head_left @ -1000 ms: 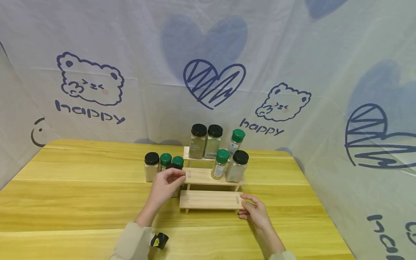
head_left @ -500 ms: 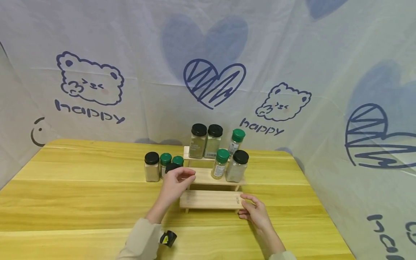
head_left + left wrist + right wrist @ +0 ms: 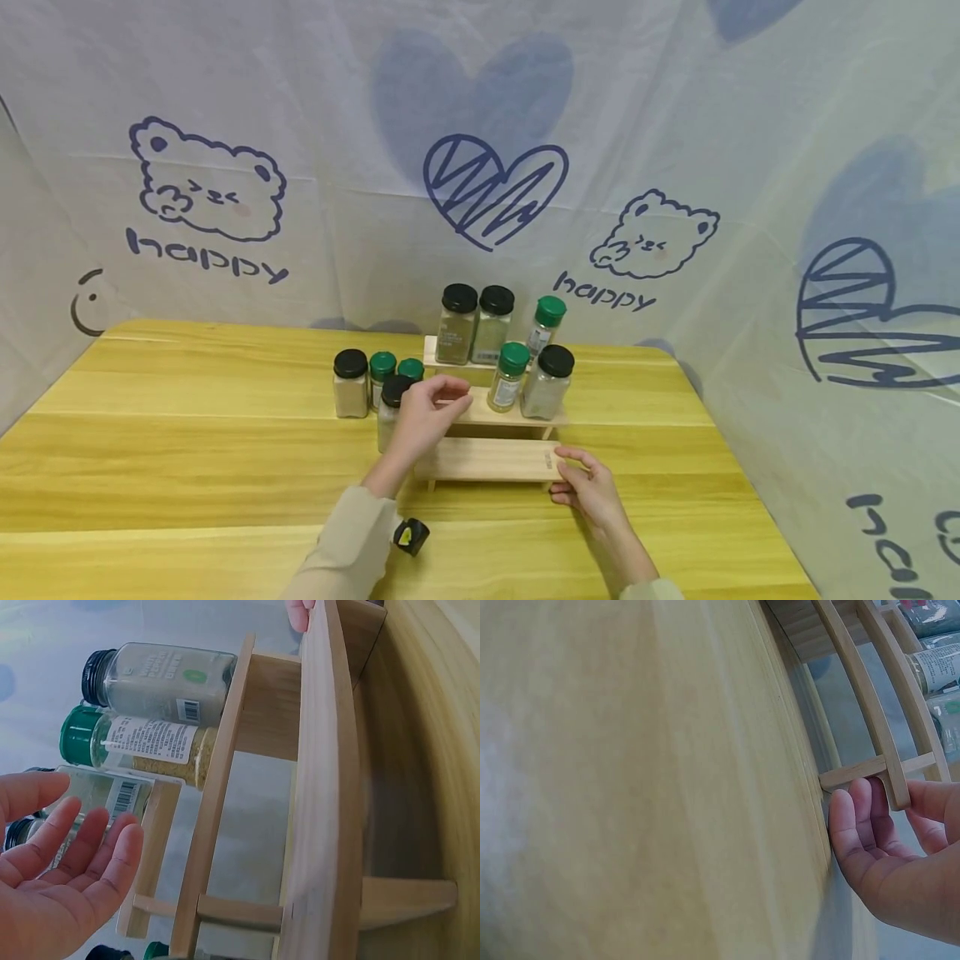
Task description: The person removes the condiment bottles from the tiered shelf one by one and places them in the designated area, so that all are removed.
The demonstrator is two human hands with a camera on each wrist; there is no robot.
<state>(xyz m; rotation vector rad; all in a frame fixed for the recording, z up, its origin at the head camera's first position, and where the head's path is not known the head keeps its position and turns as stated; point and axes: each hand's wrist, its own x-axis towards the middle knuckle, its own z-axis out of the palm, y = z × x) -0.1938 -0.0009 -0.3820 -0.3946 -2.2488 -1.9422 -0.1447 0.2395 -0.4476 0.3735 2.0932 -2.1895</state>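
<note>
A three-tier wooden spice rack [image 3: 491, 460] stands on the table. My right hand [image 3: 592, 492] holds the right end of its lowest shelf, with fingers on both sides of the board, as the right wrist view shows. My left hand [image 3: 427, 417] hovers over the left part of the rack with loosely bent fingers and nothing between them. On the middle shelf stand a green-capped spice jar [image 3: 506, 385] and a black-capped jar [image 3: 547, 390]. The top shelf carries two black-capped jars [image 3: 456, 333] and a green-capped jar [image 3: 546, 321]. Nothing stands on the lowest shelf.
Left of the rack, a black-capped jar [image 3: 350, 392] and two green-capped jars [image 3: 382, 375] stand in a row. Another black-capped jar [image 3: 387, 421] is partly hidden behind my left hand. A printed cloth [image 3: 345, 150] hangs behind the table [image 3: 187, 467].
My left hand has moved right, from beside the jars to over the rack, uncovering more of the nearest black-capped jar. My right hand stays on the lowest shelf's end.
</note>
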